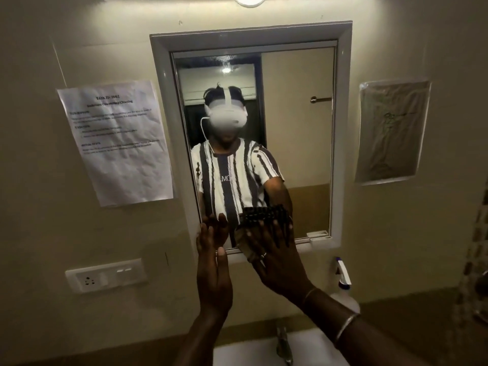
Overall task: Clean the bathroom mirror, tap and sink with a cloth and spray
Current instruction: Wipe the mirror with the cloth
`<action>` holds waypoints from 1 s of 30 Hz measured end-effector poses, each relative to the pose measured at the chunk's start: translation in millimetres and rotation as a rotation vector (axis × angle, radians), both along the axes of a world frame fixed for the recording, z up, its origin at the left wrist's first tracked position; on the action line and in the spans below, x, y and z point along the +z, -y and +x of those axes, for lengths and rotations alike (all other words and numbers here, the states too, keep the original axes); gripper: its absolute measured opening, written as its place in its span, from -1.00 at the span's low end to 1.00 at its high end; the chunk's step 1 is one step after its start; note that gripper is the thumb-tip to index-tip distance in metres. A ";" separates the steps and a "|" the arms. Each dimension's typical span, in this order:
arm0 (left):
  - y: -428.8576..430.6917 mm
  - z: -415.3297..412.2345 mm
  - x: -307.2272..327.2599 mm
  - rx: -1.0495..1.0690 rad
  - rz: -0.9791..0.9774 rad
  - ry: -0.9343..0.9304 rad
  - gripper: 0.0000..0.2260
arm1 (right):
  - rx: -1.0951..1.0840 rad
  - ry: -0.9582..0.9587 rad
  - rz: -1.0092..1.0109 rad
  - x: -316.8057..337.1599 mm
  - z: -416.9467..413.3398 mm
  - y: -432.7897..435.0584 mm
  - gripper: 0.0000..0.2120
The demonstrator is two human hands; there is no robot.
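- The cloth (244,243) is pressed flat on the lower mirror (295,128) under the right hand (274,257), fingers spread straight.
- The left hand (214,268) is raised just beside it, fingers straight, nothing held.
- The spray bottle (343,286) is seen lower right of the right hand.

the paper sheet (116,143) left of the mirror (295,128) reads "task id" and "initial state"; smaller print blurs.
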State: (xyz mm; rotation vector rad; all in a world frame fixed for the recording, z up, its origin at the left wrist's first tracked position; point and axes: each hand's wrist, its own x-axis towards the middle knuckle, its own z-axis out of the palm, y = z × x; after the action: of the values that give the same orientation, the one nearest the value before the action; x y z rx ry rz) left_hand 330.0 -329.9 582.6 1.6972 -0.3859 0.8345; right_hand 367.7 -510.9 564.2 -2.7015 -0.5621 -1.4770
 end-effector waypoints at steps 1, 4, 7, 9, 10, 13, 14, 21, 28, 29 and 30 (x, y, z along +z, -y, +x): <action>1.2 0.4 -1.1 0.004 0.012 0.008 -0.50 | -0.002 0.000 -0.006 1.3 2.0 1.4 -0.38; 4.9 0.6 -1.6 0.002 0.036 0.030 -0.50 | 0.008 0.042 -0.016 27.8 11.7 1.3 -0.37; 6.6 2.8 -1.3 0.006 0.060 0.026 -0.47 | 0.011 0.139 0.040 91.0 22.8 -0.3 -0.32; 7.5 4.5 -1.3 0.013 0.070 0.035 -0.47 | -0.004 0.200 0.080 147.8 30.1 -1.3 -0.33; 8.9 4.7 -0.5 0.012 0.067 0.038 -0.47 | -0.026 0.213 0.101 178.1 33.9 -0.6 -0.33; 13.1 3.9 1.9 0.004 0.046 0.042 -0.48 | -0.095 0.264 0.149 262.9 40.8 6.0 -0.33; 14.4 3.6 2.6 -0.001 0.046 0.045 -0.48 | -0.106 0.297 0.162 286.0 42.0 8.9 -0.35; 25.4 3.7 1.5 -0.001 0.062 0.046 -0.50 | -0.129 0.314 0.147 328.0 39.5 25.5 -0.37; 34.4 5.0 -2.4 -0.024 0.065 0.022 -0.48 | -0.040 0.215 0.147 174.8 18.6 45.6 -0.30; 35.5 4.9 -3.0 -0.027 0.065 0.013 -0.47 | -0.049 0.171 0.150 147.6 12.9 48.0 -0.33; 37.4 4.8 -3.8 -0.032 0.063 0.005 -0.47 | -0.058 0.130 0.158 122.4 7.5 50.3 -0.36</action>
State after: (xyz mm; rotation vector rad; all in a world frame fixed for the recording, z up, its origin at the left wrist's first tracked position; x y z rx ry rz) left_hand 334.7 -367.3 578.8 1.7433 -0.4457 0.8113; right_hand 375.2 -561.2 686.6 -2.5371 -0.3556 -1.6441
